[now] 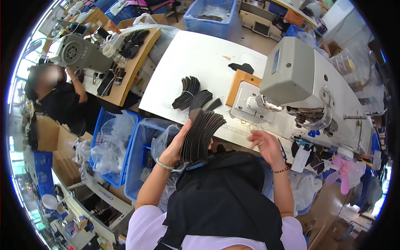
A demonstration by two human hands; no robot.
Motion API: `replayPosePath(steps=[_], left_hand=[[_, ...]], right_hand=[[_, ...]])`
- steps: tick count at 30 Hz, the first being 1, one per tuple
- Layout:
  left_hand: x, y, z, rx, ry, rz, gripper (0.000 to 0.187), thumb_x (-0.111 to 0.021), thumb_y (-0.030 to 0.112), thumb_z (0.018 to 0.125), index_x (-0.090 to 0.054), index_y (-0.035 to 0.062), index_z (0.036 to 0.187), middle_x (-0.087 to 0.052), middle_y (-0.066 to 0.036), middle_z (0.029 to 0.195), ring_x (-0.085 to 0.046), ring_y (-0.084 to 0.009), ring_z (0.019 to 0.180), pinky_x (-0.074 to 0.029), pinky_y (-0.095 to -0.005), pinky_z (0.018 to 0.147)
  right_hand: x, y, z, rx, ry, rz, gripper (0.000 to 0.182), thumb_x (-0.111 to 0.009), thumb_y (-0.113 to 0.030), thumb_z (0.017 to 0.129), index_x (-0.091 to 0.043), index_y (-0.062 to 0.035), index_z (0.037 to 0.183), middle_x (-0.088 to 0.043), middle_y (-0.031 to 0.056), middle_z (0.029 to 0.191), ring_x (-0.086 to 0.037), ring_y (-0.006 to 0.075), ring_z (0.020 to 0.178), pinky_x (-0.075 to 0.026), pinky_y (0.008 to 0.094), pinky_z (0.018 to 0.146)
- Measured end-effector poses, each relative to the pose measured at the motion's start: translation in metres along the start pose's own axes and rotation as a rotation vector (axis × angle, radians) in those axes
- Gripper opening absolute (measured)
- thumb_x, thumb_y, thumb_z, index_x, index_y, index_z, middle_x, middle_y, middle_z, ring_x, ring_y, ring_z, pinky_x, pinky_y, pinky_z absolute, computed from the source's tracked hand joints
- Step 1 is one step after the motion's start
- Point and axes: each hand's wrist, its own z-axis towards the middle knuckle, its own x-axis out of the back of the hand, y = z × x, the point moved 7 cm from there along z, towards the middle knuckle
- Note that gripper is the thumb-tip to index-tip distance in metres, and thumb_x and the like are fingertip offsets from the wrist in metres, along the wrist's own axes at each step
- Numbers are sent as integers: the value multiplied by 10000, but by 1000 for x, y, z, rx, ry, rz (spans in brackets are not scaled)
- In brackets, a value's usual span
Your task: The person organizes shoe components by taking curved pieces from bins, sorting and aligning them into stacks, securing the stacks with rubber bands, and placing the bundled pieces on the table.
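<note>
My left hand [181,143] grips a thick stack of dark, curved cut pieces [201,137], fanned out in front of my apron. Its fingers are partly hidden behind the stack. My right hand [266,146] is raised off the front edge of the white table, fingers apart and nothing in them. Just beyond the held stack lie a tied bundle of similar pieces [187,92], a loose pile [201,100] and a small dark piece [214,104]. A grey sewing machine [287,73] stands past my right hand, its plate [251,102] lit by a lamp.
The white table [166,66] bears another flat dark piece [241,67] and loose thread. Blue crates [98,154] with plastic bags stand at my left. A pink fan [342,170] is at the right. Another person [62,100] sits at a machine on the far left.
</note>
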Motion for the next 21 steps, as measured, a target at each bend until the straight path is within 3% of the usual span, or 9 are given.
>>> replayPosePath(steps=[1,2,5,7,11,12,17,19,21], left_hand=[[-6,2,-1,-31,-52,28,699,-276,578,924,-513,-32,1171,-624,-165,951,-630,-224,818,-520,-326,787],[-6,1,-2,-48,-22,3,717,-260,592,920,-511,-30,1174,-619,-174,969,-628,-233,829,-521,-326,784],[-21,-1,-6,-154,-61,-143,759,-231,619,909,-494,-32,1198,-611,-186,993,-626,-251,853,-527,-335,777],[-25,-6,-8,-208,-13,-163,776,-222,629,904,-482,-34,1213,-607,-190,1007,-625,-260,856,-530,-340,768],[-17,-21,-1,-267,158,-266,855,-173,671,877,-388,-33,1312,-551,-262,1102,-586,-322,902,-505,-405,800],[-15,-26,1,-273,5,-237,836,-181,656,885,-352,-26,1337,-527,-267,1159,-591,-333,914,-510,-422,810],[-51,-28,-10,-219,-128,-262,784,-260,613,902,-313,-22,1358,-541,-250,1145,-608,-304,866,-510,-390,769],[-58,-31,-20,-121,-135,91,774,-293,602,903,-324,-33,1347,-566,-217,1117,-611,-276,862,-505,-345,757],[-62,-30,-26,-83,-113,113,701,-336,543,924,-384,-43,1305,-582,-186,1102,-611,-233,862,-498,-301,768]], right_hand=[[-31,-3,4,-68,-126,93,388,-445,-191,946,-473,77,1226,-577,250,1119,-621,286,944,-481,384,830],[-44,-7,8,-74,-141,97,388,-445,-191,946,-473,77,1226,-577,250,1119,-621,286,944,-481,384,830],[-65,-2,21,-179,-170,171,521,-475,-207,936,-292,3,1376,-487,269,1247,-617,329,973,-512,396,809],[-58,4,32,-155,-65,-182,599,-529,-184,915,-227,-33,1410,-439,253,1298,-608,314,1002,-518,374,822],[-77,21,43,-133,-167,-217,623,-594,-108,871,-267,-38,1397,-491,181,1231,-613,230,961,-525,312,774],[-84,25,50,-112,-191,-107,700,-679,-142,823,-275,-15,1381,-501,150,1184,-591,157,901,-508,261,746],[-82,14,61,-344,-306,-78,663,-696,-188,810,-324,8,1323,-544,108,1148,-561,179,1008,-441,302,912],[-91,-10,74,-108,-455,-140,748,-730,-317,765,-352,-24,1340,-526,123,1219,-534,188,1102,-430,332,950],[-100,-18,79,-145,-520,-244,809,-755,-368,714,-369,-20,1335,-509,131,1264,-513,204,1146,-399,353,985]])
